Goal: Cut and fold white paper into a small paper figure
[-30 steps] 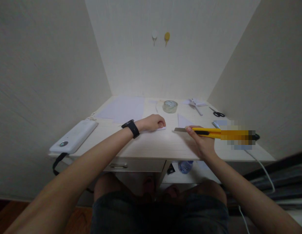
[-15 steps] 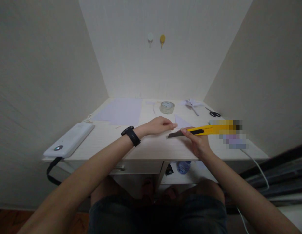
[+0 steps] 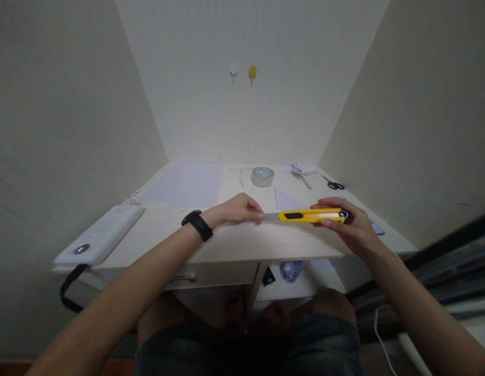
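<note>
**Supervisor:** Start at the near side. What do I have below the desktop?

**Operator:** Through the head camera I read an open white shelf holding a clear blue-tinted plastic bottle [image 3: 290, 271]. Above it is the front part of the pale wood-grain desk [image 3: 211, 240].

**Supervisor:** Report both hands and the tool.

**Operator:** The right hand [image 3: 342, 218] is closed around the rear end of a yellow plastic cutter with a black slider [image 3: 305, 215]. The cutter lies crosswise over the front part of the desk, its grey metal blade [image 3: 271, 216] extended toward the left hand [image 3: 246, 209]. The left fingertips are bunched at the blade's front end; whether they pinch it, I cannot tell. Nor can I confirm that the cutter touches the desk.

**Supervisor:** And beyond the hands?

**Operator:** A flat white paper triangle [image 3: 286, 199] lies just behind the cutter. Farther back, from left to right, are large white paper sheets [image 3: 199, 183], a roll of clear tape [image 3: 262, 177] and a white paper pinwheel-like form on a stick [image 3: 301, 171].

**Supervisor:** State progress.

**Operator:** Done, as I judge it: the pinwheel-like form is assembled, and the triangle is a separate piece. Left: the triangle appears unworked and neither hand touches it. I see no cut under way, and the blade is not retracted.
</note>
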Action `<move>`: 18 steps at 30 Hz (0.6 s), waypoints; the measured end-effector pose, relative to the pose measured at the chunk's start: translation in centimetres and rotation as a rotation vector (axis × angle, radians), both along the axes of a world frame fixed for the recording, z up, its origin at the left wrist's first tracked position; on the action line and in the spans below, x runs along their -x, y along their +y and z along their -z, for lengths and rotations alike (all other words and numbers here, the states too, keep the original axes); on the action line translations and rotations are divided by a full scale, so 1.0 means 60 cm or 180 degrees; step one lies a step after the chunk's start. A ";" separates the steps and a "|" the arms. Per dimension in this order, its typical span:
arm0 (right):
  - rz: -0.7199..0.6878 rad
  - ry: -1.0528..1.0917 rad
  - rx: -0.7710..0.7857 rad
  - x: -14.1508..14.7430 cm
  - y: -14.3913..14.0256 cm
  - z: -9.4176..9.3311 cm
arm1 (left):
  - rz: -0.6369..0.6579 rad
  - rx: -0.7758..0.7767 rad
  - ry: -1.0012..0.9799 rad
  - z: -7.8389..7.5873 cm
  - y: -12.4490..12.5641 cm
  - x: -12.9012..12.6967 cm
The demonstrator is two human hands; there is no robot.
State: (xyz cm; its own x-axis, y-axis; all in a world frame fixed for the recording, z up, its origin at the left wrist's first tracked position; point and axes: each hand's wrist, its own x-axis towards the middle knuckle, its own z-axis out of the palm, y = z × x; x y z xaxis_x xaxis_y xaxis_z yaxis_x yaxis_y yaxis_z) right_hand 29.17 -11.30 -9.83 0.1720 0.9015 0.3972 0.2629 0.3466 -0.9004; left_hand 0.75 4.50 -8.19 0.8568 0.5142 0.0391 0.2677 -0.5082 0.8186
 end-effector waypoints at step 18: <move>0.1781 -0.3036 0.0352 -0.074 0.005 0.009 | -0.0192 -0.2707 0.0703 0.040 0.005 -0.132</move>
State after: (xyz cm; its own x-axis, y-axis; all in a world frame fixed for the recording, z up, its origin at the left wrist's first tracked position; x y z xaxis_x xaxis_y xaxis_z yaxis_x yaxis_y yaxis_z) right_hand 33.59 -11.01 -10.35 0.2323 0.8309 0.5056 0.9585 -0.1072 -0.2642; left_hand 8.70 4.82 -10.62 0.8623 0.4308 0.2660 0.4211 -0.9020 0.0956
